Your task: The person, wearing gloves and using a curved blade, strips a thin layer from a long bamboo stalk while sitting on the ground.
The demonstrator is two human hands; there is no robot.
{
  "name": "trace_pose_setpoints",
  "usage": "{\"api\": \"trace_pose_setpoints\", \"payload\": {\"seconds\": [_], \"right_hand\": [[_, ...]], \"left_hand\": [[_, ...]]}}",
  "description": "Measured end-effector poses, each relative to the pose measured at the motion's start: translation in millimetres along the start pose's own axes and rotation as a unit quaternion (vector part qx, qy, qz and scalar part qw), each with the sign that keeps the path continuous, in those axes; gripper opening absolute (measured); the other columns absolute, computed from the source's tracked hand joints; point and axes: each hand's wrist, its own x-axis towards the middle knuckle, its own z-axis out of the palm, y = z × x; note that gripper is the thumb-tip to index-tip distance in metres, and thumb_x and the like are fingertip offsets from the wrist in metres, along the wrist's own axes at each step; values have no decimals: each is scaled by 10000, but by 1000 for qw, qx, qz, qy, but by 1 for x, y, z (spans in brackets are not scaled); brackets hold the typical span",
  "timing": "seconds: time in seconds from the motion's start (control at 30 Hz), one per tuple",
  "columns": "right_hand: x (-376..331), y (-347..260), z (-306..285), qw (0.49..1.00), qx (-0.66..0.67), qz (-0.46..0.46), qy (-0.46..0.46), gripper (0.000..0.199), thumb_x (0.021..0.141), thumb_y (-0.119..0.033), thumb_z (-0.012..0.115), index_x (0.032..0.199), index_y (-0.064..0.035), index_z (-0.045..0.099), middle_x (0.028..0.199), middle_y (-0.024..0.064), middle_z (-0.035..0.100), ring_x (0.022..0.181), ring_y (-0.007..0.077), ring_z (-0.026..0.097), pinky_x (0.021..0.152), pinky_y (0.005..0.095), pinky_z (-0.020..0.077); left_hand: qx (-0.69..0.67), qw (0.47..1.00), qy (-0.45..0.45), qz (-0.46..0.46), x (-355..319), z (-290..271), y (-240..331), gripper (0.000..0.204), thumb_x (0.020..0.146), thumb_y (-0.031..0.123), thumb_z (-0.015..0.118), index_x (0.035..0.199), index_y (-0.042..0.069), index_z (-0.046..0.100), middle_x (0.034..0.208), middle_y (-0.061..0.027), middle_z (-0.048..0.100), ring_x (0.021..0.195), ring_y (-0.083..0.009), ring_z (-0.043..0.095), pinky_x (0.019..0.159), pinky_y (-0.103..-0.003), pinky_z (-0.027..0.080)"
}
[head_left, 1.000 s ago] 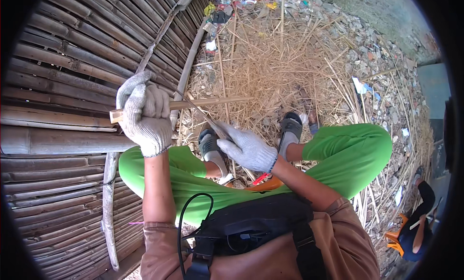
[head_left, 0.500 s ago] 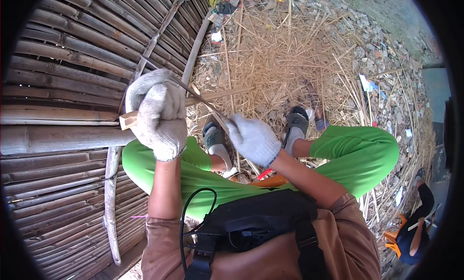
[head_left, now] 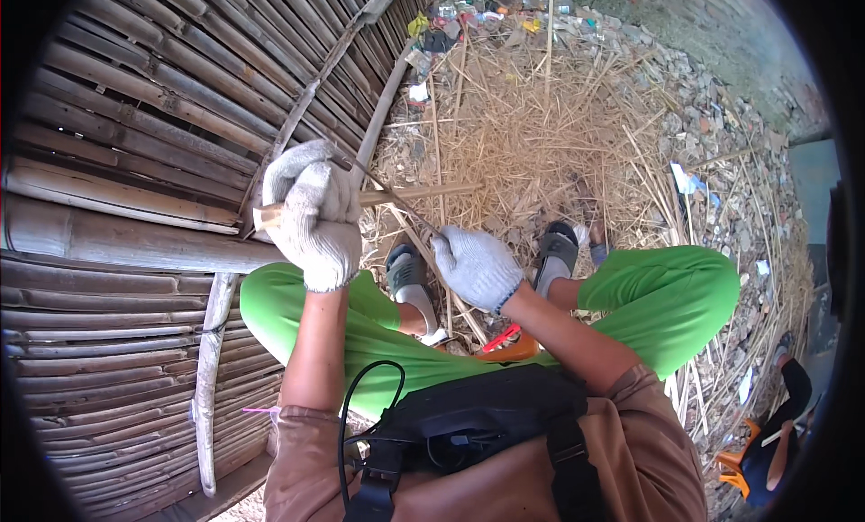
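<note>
My left hand (head_left: 320, 217), in a white knitted glove, is closed around a pale split bamboo strip (head_left: 423, 194). One cut end of the strip juts out at the left of the fist; the rest points right over the straw. A long, narrow dark blade (head_left: 389, 190) slants across the strip, its upper part running up behind the left fist. My right hand (head_left: 479, 268), gloved too, is shut on the lower end of this blade, thumb along it. The glove hides any handle. Both hands are held above my lap, in front of my knees.
A bamboo slat wall (head_left: 117, 251) rises close on my left. Straw and bamboo shavings (head_left: 532, 134) cover the ground ahead, with rubble and litter around. Something red (head_left: 501, 338) lies by an orange seat (head_left: 518, 349) below me. Another person (head_left: 779, 432) sits at lower right.
The view has shifted slightly, so wall and ground sit lower and farther right. My left fist has come a little right with the strip. Less of the blade shows beyond that fist.
</note>
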Motion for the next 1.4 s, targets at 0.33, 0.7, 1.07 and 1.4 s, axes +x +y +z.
{"api": "trace_pose_setpoints", "payload": {"seconds": [0.33, 0.7, 1.07, 1.4], "right_hand": [[-1, 51, 15, 999, -34, 39, -4, 374, 1059, -346, 502, 1006, -10, 656, 808, 281, 701, 786, 460, 709, 760, 581, 571], [-9, -40, -41, 994, 107, -21, -17, 390, 1071, -307, 456, 992, 9, 671, 850, 285, 700, 808, 475, 696, 776, 565, 554], [-9, -22, -33, 998, 56, -6, -13, 378, 1078, -326, 445, 1045, -10, 650, 854, 272, 710, 833, 471, 703, 781, 578, 566], [-8, 105, 28, 992, 20, 116, -52, 458, 1039, -353, 465, 888, 10, 700, 928, 284, 733, 896, 470, 722, 854, 575, 572]], "left_hand": [[15, 1000, 7, -25, 8, 11, -3, 284, 951, 127, 679, 1156, -65, 636, 577, 23, 392, 454, -73, 325, 422, -259, 258], [4, 998, -10, -59, 6, 16, 3, 259, 942, 102, 685, 1151, -51, 661, 581, 14, 401, 469, -85, 356, 429, -260, 274], [-1, 997, -62, -47, 5, 13, -4, 285, 951, 122, 665, 1171, -54, 702, 596, 53, 401, 510, -78, 323, 465, -267, 264], [-2, 997, -71, -11, 9, 18, -8, 296, 955, 100, 649, 1189, -76, 697, 579, 46, 412, 472, -75, 334, 425, -256, 299]]}}
